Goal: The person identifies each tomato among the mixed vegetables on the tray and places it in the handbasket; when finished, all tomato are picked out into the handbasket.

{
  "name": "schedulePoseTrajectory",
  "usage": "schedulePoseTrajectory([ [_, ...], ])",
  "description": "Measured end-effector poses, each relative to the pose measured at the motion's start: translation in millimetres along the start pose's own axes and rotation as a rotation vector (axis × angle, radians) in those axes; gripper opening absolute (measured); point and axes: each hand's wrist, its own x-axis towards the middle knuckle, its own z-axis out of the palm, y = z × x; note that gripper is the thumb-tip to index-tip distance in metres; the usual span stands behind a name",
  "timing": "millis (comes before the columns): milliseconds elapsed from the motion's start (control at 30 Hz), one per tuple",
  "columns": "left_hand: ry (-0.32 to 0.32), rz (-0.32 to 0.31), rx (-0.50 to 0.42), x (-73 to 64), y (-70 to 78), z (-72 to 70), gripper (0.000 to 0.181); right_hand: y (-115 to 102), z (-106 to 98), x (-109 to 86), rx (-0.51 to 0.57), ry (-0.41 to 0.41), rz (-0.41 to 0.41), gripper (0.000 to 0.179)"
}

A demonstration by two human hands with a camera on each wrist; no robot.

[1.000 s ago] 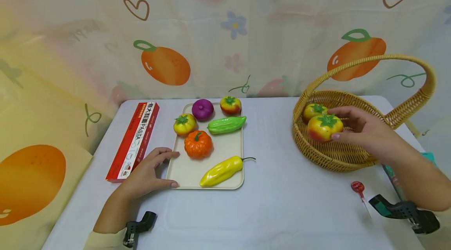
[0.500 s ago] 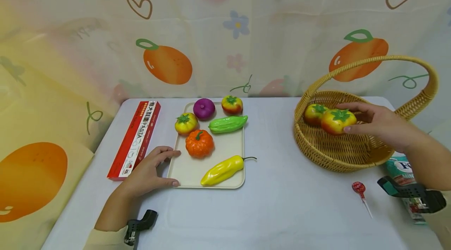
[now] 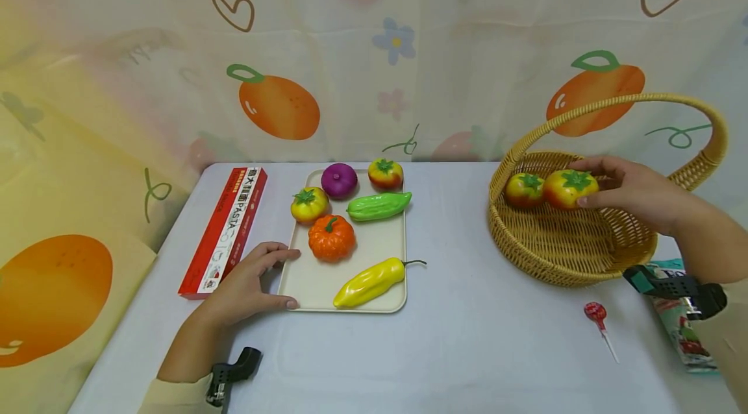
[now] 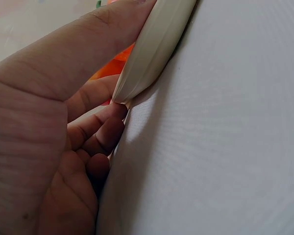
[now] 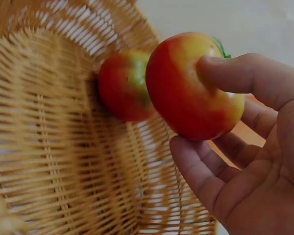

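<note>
My right hand (image 3: 637, 196) pinches a red-and-yellow toy tomato (image 5: 191, 98) between thumb and fingers, inside the wicker basket (image 3: 526, 265). A second toy tomato (image 3: 524, 190) sits in the basket just left of the held one. My left hand (image 3: 248, 287) holds the left edge of a cream tray (image 3: 374, 239), thumb at the near corner and fingers over the rim. On the tray lie an orange toy pumpkin (image 3: 331, 239), a yellow pepper (image 3: 371, 282), a green ridged vegetable (image 3: 380, 206), a purple onion (image 3: 339, 180) and two more tomatoes (image 3: 310, 204).
A red pasta box (image 3: 222, 232) lies left of the tray. A red lollipop (image 3: 597, 315) lies in front of the basket. A green printed packet (image 3: 680, 329) is partly hidden under the right forearm. The basket's tall handle (image 3: 637, 98) arches over it, and a patterned cloth hangs behind the table.
My right hand has carried the tomato rightward and back inside the basket, beside the other tomato. The packet shows more now. My left hand has stayed at the tray.
</note>
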Motion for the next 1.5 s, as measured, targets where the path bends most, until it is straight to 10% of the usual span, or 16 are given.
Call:
schedulePoseTrajectory([
  [1500,0.003,0.004,-0.012,-1.6,2.7,-1.2,0.085,24.5,2.1,22.9,0.018,-0.119,0.145,0.080],
])
